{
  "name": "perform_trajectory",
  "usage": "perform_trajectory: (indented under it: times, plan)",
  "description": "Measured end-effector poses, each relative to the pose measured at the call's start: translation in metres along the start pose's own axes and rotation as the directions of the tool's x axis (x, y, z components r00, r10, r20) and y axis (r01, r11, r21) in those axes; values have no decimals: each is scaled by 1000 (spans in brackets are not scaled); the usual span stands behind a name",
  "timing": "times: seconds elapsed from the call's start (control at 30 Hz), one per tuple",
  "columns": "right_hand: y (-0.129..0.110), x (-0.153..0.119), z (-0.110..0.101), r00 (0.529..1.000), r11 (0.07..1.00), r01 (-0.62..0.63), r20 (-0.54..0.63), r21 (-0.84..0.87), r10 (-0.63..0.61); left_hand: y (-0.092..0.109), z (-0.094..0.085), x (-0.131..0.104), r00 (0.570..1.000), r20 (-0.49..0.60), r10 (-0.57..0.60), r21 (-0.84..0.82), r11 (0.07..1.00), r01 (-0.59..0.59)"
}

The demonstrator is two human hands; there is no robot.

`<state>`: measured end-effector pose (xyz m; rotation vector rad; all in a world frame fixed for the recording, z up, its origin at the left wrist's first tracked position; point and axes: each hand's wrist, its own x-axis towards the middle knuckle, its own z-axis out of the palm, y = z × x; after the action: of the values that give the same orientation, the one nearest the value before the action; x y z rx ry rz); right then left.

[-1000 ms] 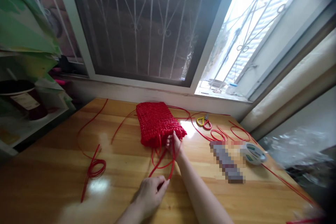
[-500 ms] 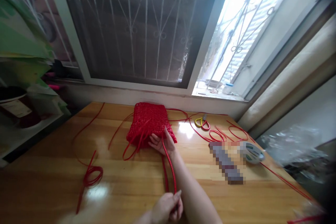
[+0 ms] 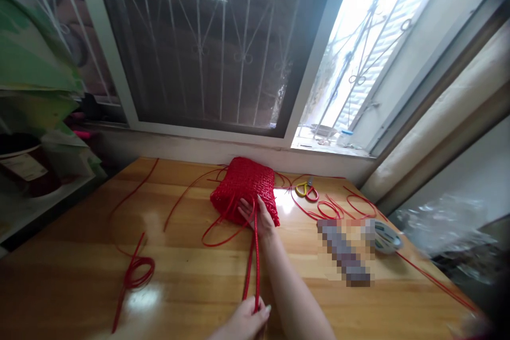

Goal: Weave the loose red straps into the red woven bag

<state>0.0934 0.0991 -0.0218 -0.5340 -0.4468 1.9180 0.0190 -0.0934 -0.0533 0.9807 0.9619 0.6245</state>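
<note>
A red woven piece [image 3: 251, 183], like a bag, lies tilted near the table's far edge, with loose red strands at its lower side. My right hand [image 3: 261, 215] is against its near edge, palm up, fingers apart, partly under the weave. From there two red cords [image 3: 257, 260] run toward me, pulled fairly straight. Near the bottom of the view, my left hand [image 3: 253, 316] is closed around these cords.
Coiled red cord [image 3: 139, 272] lies at left on the wooden table [image 3: 191, 287]. Scissors [image 3: 306, 190], more red loops [image 3: 330, 208], a blurred-out flat object [image 3: 345, 255] and a tape roll [image 3: 386, 236] are at right. A window stands behind.
The woven piece has shifted right and turned, and my right hand has moved right with it. My left hand is slightly lower, and the cords hang straighter.
</note>
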Motion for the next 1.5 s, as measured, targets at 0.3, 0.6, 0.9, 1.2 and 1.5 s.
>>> perform_trajectory:
  times: [0.3,0.6,0.9,1.2,1.5]
  plan:
    - [-14,-7,-22,980,984,-161,105,-77,169,1,4,-9,996,84,-41,16,999,40]
    - [-28,-23,-12,937,928,-347,2,-136,350,57,-69,-57,961,270,62,-182,983,-12]
    - [-8,-97,-8,932,812,-305,17,-498,361,98,-120,-47,917,-372,145,-219,946,-238]
    - [-32,-116,-5,959,-543,-116,49,-832,-280,102,-83,30,816,-528,237,-399,779,-484]
    - [-13,-125,46,877,127,471,479,-873,42,73,-79,36,751,-541,380,-143,838,-527]
